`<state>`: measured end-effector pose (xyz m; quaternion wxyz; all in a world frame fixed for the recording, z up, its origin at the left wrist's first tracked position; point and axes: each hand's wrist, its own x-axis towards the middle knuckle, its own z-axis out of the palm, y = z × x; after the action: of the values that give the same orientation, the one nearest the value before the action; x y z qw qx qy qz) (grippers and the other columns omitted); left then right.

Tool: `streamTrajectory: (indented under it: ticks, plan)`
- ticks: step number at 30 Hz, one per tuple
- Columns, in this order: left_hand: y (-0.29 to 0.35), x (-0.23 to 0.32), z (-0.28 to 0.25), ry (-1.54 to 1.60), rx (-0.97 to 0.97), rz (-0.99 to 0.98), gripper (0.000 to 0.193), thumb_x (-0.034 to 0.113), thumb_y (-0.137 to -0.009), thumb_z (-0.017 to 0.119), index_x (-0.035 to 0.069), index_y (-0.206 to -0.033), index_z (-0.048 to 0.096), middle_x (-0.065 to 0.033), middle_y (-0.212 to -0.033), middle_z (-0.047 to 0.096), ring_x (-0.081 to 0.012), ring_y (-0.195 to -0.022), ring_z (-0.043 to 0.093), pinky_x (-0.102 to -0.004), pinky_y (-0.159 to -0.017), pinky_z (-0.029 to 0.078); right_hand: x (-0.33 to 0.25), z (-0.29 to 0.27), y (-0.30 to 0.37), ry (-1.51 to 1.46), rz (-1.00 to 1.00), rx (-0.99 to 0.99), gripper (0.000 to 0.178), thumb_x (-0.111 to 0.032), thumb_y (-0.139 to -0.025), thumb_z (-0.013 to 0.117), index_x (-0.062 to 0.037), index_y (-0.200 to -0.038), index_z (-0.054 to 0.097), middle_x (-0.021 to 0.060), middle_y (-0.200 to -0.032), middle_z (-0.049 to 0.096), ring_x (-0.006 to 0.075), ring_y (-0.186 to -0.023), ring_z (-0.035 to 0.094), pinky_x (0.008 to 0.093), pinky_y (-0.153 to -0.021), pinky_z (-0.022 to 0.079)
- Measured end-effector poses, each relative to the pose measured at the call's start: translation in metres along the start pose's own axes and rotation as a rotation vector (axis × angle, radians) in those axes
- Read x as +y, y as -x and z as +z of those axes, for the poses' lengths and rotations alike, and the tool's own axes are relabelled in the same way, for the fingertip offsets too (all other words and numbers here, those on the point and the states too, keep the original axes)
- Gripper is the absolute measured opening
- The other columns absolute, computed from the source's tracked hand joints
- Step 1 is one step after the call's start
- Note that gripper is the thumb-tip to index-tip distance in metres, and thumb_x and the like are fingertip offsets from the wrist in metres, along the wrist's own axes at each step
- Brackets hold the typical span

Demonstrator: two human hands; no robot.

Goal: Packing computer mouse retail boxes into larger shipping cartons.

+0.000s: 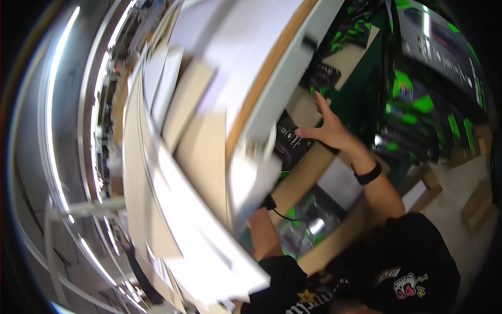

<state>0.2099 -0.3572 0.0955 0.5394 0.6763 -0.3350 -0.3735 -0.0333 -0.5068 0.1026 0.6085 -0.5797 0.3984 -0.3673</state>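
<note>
My right hand (pixel 332 128) reaches forward with thumb and fingers spread apart. Its thumb lies at the edge of a black printed box (pixel 293 141), while the fingertips point toward another dark box (pixel 325 77) farther off. The hand looks open, with no grip visible. Of my left arm, the forearm (pixel 264 235) shows beside the pale sheets; the left hand is lost behind or within a blurred white shape (pixel 253 175), so its fingers cannot be made out. A black cable (pixel 282 214) runs near that wrist.
Large cardboard and white sheets (pixel 193 220) stand on the left, beside a wood-edged worktop (pixel 269 63). An open carton (pixel 327 251) holds a black-and-green package (pixel 314 222) close to my body. Several black-and-green boxes (pixel 434 104) are stacked at right.
</note>
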Motion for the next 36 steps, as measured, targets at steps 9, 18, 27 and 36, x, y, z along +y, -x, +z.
streamTrajectory:
  ticks: [9,18,27,36]
  plan:
    - [0.272,-0.095,0.021,-0.466,-0.066,-0.005,0.076,0.053,-0.096,0.041,0.001,-0.148,0.021,-0.0303,-0.151,0.018,-0.0414,-0.142,0.017,-0.0453,-0.115,0.015,0.018,-0.046,0.204,-0.473,0.465,-0.443,0.097,-0.01,-0.067,0.067,0.0018,-0.149,0.017,0.0174,-0.142,0.039,0.0242,-0.121,0.049,0.0324,-0.101,0.04]
    - [0.402,-0.172,0.042,-0.959,0.255,0.086,0.049,0.025,-0.08,0.071,0.005,-0.121,0.054,-0.0226,-0.121,0.049,-0.0409,-0.115,0.046,-0.0479,-0.098,0.037,0.066,-0.036,0.147,-0.104,0.814,-0.455,0.036,-0.022,-0.076,0.062,-0.0049,-0.107,0.06,0.0053,-0.092,0.065,0.0157,-0.083,0.064,0.028,-0.075,0.051]
    - [0.424,-0.157,0.043,-0.867,0.253,-0.09,0.037,0.021,-0.08,0.069,0.005,-0.113,0.058,-0.0177,-0.109,0.052,-0.038,-0.101,0.048,-0.0467,-0.087,0.04,0.088,-0.017,0.196,1.254,-0.291,-0.423,0.085,-0.051,-0.068,0.072,0.0126,-0.122,0.055,0.0288,-0.127,0.047,0.0413,-0.117,0.049,0.0378,-0.1,0.04]
    - [0.27,-0.151,0.078,-0.186,0.328,-0.11,0.058,0.044,-0.082,0.071,-0.005,-0.109,0.058,-0.0232,-0.115,0.062,-0.0345,-0.105,0.06,-0.0408,-0.089,0.046,0.117,-0.025,0.171,0.956,0.079,-0.643,0.062,-0.053,-0.08,0.065,0.0044,-0.104,0.066,0.0208,-0.086,0.067,0.0331,-0.08,0.066,0.0422,-0.074,0.051]
